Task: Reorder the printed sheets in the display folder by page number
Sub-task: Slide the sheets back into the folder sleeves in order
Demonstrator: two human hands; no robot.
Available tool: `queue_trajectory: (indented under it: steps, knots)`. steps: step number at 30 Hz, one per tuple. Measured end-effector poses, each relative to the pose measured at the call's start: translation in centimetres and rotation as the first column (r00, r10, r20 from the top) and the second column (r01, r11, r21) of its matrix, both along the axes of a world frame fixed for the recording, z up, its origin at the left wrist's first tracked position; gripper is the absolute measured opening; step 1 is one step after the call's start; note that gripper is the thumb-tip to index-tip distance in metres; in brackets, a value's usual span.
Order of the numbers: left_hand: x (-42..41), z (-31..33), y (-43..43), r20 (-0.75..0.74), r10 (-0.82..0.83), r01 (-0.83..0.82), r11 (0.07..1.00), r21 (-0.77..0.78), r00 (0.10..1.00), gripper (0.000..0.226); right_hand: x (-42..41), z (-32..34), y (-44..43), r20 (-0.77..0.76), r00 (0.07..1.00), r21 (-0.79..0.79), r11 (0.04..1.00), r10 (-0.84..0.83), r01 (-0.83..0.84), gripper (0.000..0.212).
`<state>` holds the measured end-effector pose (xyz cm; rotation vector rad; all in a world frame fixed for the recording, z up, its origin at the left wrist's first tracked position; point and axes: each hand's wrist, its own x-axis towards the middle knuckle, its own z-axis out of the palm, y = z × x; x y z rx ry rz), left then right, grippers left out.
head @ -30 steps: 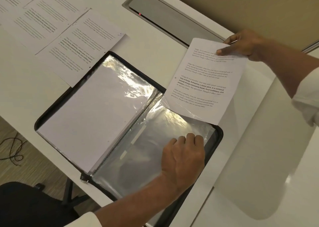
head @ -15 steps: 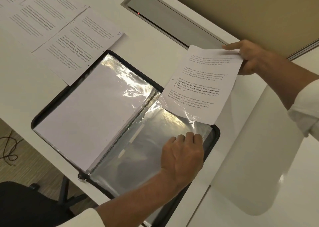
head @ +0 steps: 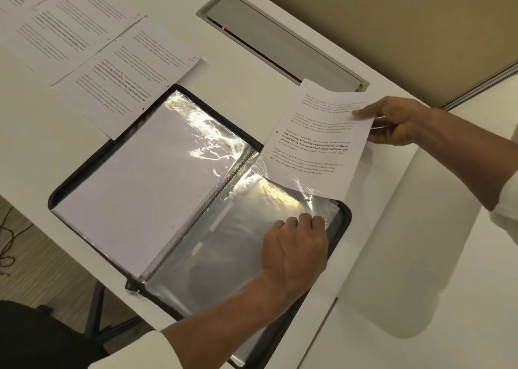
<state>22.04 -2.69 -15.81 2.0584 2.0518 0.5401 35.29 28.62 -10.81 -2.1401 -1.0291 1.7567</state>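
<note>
On the white counter [head: 252, 68] the display folder [head: 347, 220] lies open. The left hand [head: 294, 248] curls its fingers [head: 307, 220] on the clear sleeve [head: 224, 242]; the right hand [head: 398, 121] pinches a printed sheet [head: 316, 141], its lower end inside that sleeve.

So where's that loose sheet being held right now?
Right of centre in the head view: the right hand holds the sheet over the clear sleeve of the folder, just beyond the left hand.
</note>
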Motion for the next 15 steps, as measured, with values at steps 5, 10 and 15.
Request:
queue_trajectory:
  steps: [5,10,15]
  knots:
    - [0.1,0.0,0.1,0.009,-0.009,0.009,1.000,-0.023,1.000,0.015,0.1,0.3,-2.0,0.075,0.984,-0.055,0.986,0.159,-0.155,0.040]
    - [0.2,0.0,0.1,0.000,-0.011,0.011,0.999,-0.035,1.000,0.014,0.1,0.3,-3.2,0.089,0.973,-0.090,0.974,0.214,-0.207,0.043]
    - [0.1,0.3,0.0,-0.024,-0.014,0.013,0.999,-0.029,1.000,0.013,0.0,0.3,-3.7,0.052,0.978,-0.118,0.973,0.204,-0.197,0.046]
